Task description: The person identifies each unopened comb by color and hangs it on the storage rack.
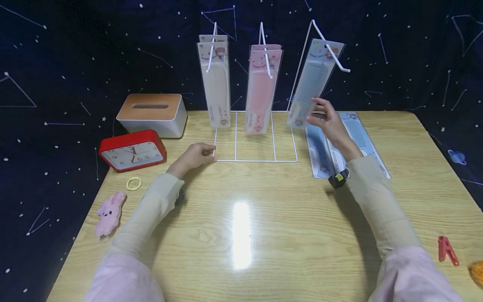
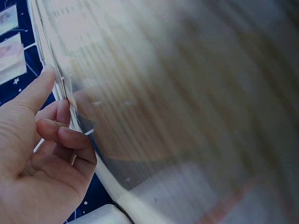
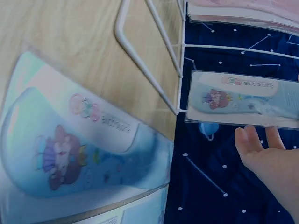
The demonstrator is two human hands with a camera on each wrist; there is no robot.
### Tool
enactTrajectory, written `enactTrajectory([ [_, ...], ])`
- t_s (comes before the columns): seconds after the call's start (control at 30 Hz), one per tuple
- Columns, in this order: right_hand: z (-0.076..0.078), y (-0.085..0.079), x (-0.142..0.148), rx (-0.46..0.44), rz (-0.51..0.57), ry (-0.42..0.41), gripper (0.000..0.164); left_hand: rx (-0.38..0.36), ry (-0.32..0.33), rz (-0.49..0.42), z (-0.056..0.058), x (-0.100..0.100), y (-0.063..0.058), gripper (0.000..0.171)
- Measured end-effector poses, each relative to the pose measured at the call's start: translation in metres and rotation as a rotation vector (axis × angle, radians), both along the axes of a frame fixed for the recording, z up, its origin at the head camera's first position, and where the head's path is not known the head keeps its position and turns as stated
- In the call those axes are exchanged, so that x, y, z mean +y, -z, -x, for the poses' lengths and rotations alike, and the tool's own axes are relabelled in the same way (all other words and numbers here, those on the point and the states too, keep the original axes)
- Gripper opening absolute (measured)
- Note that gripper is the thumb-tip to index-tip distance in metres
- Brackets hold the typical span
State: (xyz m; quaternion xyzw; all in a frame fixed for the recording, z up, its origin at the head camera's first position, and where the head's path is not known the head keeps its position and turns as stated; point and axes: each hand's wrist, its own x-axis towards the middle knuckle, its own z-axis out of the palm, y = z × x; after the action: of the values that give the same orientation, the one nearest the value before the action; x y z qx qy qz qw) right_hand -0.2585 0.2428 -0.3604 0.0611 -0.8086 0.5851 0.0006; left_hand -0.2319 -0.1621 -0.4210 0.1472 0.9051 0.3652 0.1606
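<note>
A white wire display rack stands on the table, with comb packs hanging from its three hooks. My left hand pinches the front left corner of its base; in the left wrist view, the thumb and curled fingers lie about the wire. From the right hook hangs a blue comb pack, tilted. My right hand is at its lower right edge, fingertips against or just beside the packaging. White comb packs hang on the left hook, pink comb packs on the middle one.
More blue comb packs lie right of the rack. At left are a tissue box, a red clock, a yellow ring and a pink plush toy. A red clip lies near the right edge.
</note>
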Motion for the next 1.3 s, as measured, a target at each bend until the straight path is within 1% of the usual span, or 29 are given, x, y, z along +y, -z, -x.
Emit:
enactTrajectory([
  [0.17, -0.002, 0.005, 0.005, -0.027, -0.013, 0.005, 0.060, -0.001, 0.003, -0.002, 0.000, 0.000, 0.000, 0.051],
  [0.33, -0.010, 0.008, 0.018, -0.032, -0.086, 0.043, 0.061, -0.001, 0.002, -0.006, 0.000, 0.000, 0.001, 0.051],
  [0.47, -0.019, 0.015, 0.039, -0.033, -0.181, 0.090, 0.058, -0.010, -0.004, -0.007, 0.001, 0.000, 0.002, 0.051],
  [0.63, -0.029, 0.023, 0.069, -0.047, -0.308, 0.141, 0.060, -0.012, -0.003, -0.001, 0.001, 0.001, 0.001, 0.051],
  [0.73, -0.033, 0.028, 0.086, -0.084, -0.368, 0.155, 0.064, -0.011, -0.002, 0.001, 0.000, 0.000, 0.001, 0.051],
  [0.83, -0.034, 0.034, 0.103, -0.117, -0.401, 0.164, 0.066, -0.012, -0.004, 0.000, 0.000, 0.000, 0.000, 0.052],
  [1.0, -0.038, 0.043, 0.130, -0.158, -0.490, 0.158, 0.065, -0.009, -0.004, -0.001, -0.001, 0.000, 0.002, 0.052],
  [1.07, -0.040, 0.046, 0.139, -0.202, -0.537, 0.160, 0.067, -0.011, -0.001, -0.001, -0.001, 0.000, 0.003, 0.052],
  [1.13, -0.042, 0.048, 0.146, -0.265, -0.571, 0.167, 0.071, -0.011, 0.004, -0.002, -0.001, 0.000, 0.003, 0.052],
  [1.23, -0.042, 0.052, 0.152, -0.348, -0.622, 0.175, 0.077, -0.008, 0.004, -0.005, 0.000, 0.000, 0.003, 0.052],
  [1.3, -0.042, 0.054, 0.154, -0.368, -0.641, 0.174, 0.078, -0.001, 0.003, -0.009, 0.000, 0.000, 0.002, 0.052],
])
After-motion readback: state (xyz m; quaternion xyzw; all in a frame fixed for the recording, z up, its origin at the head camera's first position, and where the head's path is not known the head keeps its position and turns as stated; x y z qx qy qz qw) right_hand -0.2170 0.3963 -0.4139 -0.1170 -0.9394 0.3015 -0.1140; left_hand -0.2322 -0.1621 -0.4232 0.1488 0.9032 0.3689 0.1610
